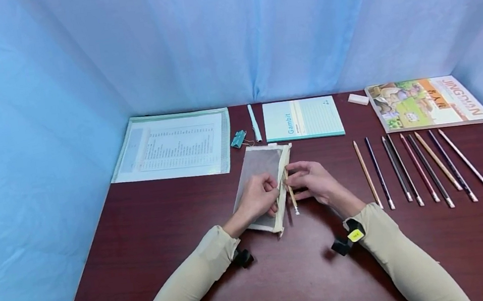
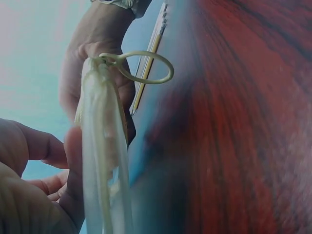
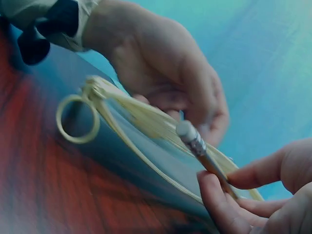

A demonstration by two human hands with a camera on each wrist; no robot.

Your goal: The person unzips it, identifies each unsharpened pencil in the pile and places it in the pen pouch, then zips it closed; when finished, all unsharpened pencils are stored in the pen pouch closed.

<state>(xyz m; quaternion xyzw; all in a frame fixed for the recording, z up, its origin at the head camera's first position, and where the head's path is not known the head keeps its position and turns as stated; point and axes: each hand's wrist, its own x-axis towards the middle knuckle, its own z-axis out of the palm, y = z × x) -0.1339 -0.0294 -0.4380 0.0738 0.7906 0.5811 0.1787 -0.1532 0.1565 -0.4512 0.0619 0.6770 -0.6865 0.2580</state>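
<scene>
- The left hand [image 1: 258, 198] holds the mesh pencil pouch [image 1: 259, 176] by its long open edge, fingers curled on the cream trim; the grip is closed on the pouch, which lies on the tabletop [image 1: 285, 277] near the person.
- The pouch looks soft and light, I judge; its mesh side will fold easily, so the firm zipper trim is the better place to take hold; the ring pull [image 3: 77, 119] hangs at the near end.
- The right hand [image 1: 316, 181] pinches a pencil [image 1: 292, 195] between thumb and fingers, just beside the pouch opening; its eraser end [image 3: 187, 132] points to the person.
- The pencil is stiff, thin and light; probably a little slippery on its lacquer; holding near the middle seems steady, and the sharpened tip could break.
- Farther right, a row of colored pencils [image 1: 413, 168] lies well apart from the hands.
- At the far edge are a document folder [image 1: 174, 145], a notebook [image 1: 302, 118], an eraser [image 1: 358, 99] and a picture book [image 1: 425, 102].
</scene>
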